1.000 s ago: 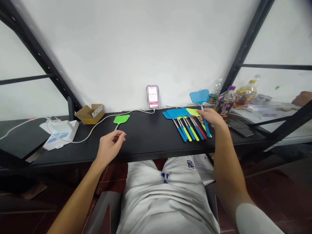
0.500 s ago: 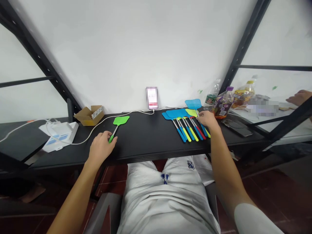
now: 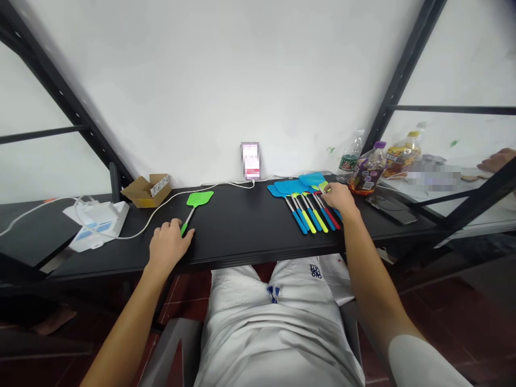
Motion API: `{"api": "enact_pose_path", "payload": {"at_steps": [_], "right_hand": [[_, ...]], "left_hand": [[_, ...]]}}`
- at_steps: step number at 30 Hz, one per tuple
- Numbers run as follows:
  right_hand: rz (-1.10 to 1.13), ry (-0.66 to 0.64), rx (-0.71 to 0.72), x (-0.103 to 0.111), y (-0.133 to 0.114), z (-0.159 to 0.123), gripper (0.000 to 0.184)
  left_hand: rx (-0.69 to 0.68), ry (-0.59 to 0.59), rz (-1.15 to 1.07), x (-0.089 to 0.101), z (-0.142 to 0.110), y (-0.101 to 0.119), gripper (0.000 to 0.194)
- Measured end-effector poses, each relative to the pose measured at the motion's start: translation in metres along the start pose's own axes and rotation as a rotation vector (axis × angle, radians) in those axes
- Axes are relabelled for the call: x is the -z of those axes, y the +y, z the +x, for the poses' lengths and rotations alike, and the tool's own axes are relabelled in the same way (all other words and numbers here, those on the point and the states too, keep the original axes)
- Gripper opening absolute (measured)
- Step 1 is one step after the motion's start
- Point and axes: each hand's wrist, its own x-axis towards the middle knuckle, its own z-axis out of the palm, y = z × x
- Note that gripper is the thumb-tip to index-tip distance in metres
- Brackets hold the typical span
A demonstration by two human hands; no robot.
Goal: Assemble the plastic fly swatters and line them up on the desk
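Blue swatter [image 3: 313,179] in right hand [image 3: 339,198]

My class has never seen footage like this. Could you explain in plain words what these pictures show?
There is no machine here: a person works with two bare hands. Every picture comes from one camera worn on the head, looking forward and down.

On the black table lie a green fly swatter and a row of fly swatters. A cardboard box sits left, and a purple-capped bottle stands right.

The right hand holds a blue fly swatter by its shaft. The left hand is at the green one's handle; whether it grasps it is unclear.
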Motion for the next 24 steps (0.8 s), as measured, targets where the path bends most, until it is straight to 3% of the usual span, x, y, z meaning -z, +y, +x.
{"api": "enact_pose_path", "payload": {"at_steps": [3, 6, 8, 10, 11, 13, 17, 20, 24], "right_hand": [[0.132, 0.084, 0.038, 0.015, -0.015, -0.006, 0.028], [0.533, 0.171, 0.109, 0.03, -0.048, -0.024, 0.016], [0.895, 0.134, 0.143, 0.037, -0.078, -0.045, 0.023], [1.167, 0.09, 0.205, 0.038, -0.109, -0.071, 0.036], [1.256, 0.089, 0.24, 0.038, -0.122, -0.084, 0.041], [1.331, 0.083, 0.326, 0.037, -0.144, -0.108, 0.046], [1.286, -0.239, 0.481, 0.037, -0.162, -0.14, 0.043], [1.339, -0.328, 0.519, 0.042, -0.163, -0.148, 0.04], [1.306, -0.361, 0.509, 0.05, -0.161, -0.148, 0.039]], "left_hand": [[-0.008, 0.087, 0.018, 0.012, -0.007, 0.01, 0.05], [-0.115, 0.213, -0.129, 0.035, -0.018, 0.028, 0.044], [-0.237, 0.268, -0.331, 0.054, -0.032, 0.043, 0.036], [-0.354, 0.25, -0.557, 0.07, -0.05, 0.061, 0.029], [-0.414, 0.197, -0.662, 0.076, -0.06, 0.069, 0.028], [-0.521, -0.02, -0.817, 0.084, -0.08, 0.084, 0.032], [-0.558, -0.358, -0.959, 0.083, -0.104, 0.103, 0.045], [-0.518, -0.48, -1.012, 0.079, -0.107, 0.11, 0.037], [-0.467, -0.543, -1.102, 0.076, -0.105, 0.115, 0.027]]}}
